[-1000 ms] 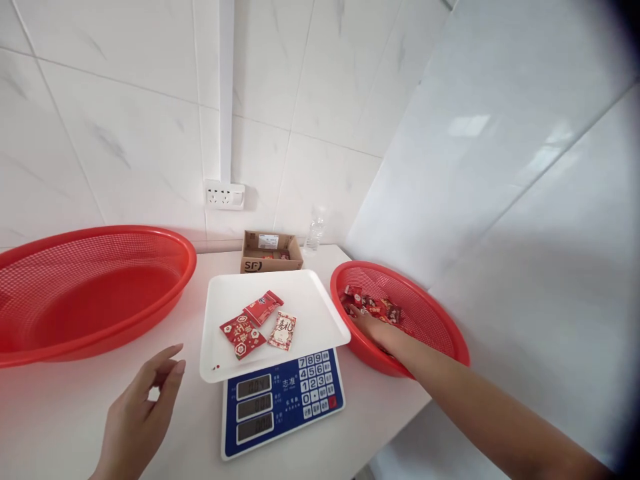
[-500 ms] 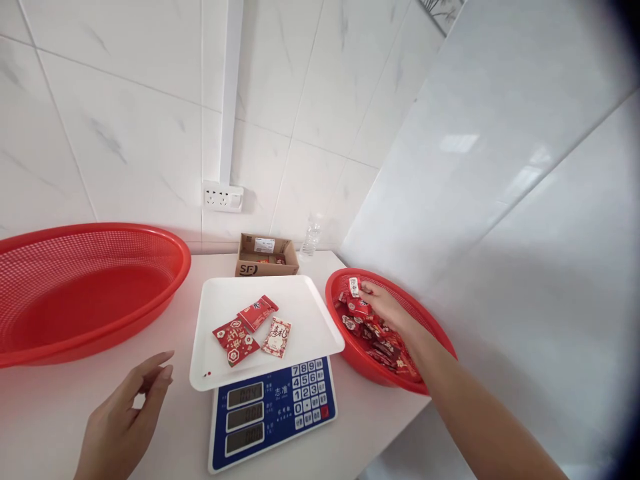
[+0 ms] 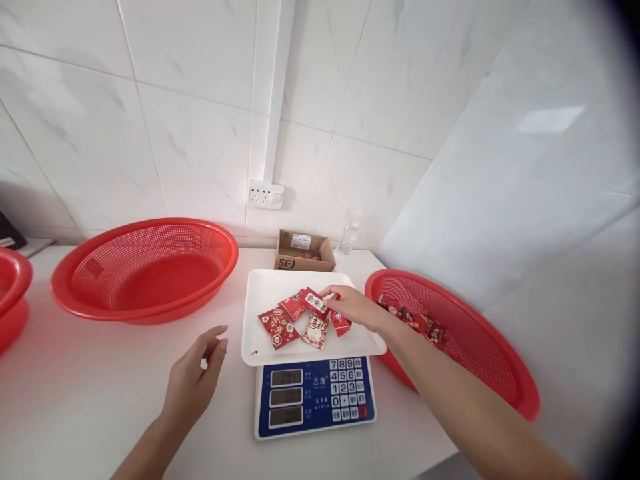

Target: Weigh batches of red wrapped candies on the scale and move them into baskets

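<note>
Over the white tray (image 3: 273, 287), now pinches the white-labelled packet (image 3: 316, 304) in the right hand (image 3: 353, 308), just brought across from the right-hand red basket (image 3: 493, 353), apparently enlarging the spread there, with the left hand (image 3: 193, 379) empty, loosely curled above the worktop (image 3: 220, 437).

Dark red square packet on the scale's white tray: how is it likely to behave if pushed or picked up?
The dark red packet would probably slide, not roll, since it lies flat on the tray. It may also flex when pinched, as it looks like a thin sachet.
</note>
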The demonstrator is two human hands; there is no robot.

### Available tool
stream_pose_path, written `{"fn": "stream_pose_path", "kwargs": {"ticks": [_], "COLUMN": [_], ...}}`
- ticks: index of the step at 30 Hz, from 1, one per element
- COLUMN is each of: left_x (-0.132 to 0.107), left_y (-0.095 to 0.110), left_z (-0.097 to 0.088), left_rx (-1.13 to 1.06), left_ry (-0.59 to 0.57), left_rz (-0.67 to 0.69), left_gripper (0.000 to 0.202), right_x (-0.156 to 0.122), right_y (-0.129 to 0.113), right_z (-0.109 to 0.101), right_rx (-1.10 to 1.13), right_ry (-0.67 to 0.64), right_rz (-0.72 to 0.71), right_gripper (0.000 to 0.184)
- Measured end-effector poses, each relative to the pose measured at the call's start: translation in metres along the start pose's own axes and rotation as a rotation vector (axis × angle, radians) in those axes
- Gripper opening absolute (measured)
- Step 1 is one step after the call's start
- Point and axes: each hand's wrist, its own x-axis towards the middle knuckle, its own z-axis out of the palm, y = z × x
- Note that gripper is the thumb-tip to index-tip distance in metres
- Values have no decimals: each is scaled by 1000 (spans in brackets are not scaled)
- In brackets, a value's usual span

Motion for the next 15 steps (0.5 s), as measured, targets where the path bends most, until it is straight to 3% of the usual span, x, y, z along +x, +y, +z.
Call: {"fn": "stream_pose_path", "kwargs": {"ticks": [4, 10, 15], "left_x": [1, 1, -1], "left_y": [3, 2, -3], "left_z": [-1, -1, -2], "left_rx": [0, 16, 25], "left_ry": [-14, -32, -51], "left_rz": [-35, -47, -46], "left_gripper": [35, 36, 36], "right_x": [1, -10, -25], "right_y": [0, -4, -3], "right_z": [3, -10, -19], "right_rx": [-165, -202, 195], "right_ry": [62, 58, 0], "right_rz": [-37, -78, -125], "right_gripper": [9, 11, 31]}}
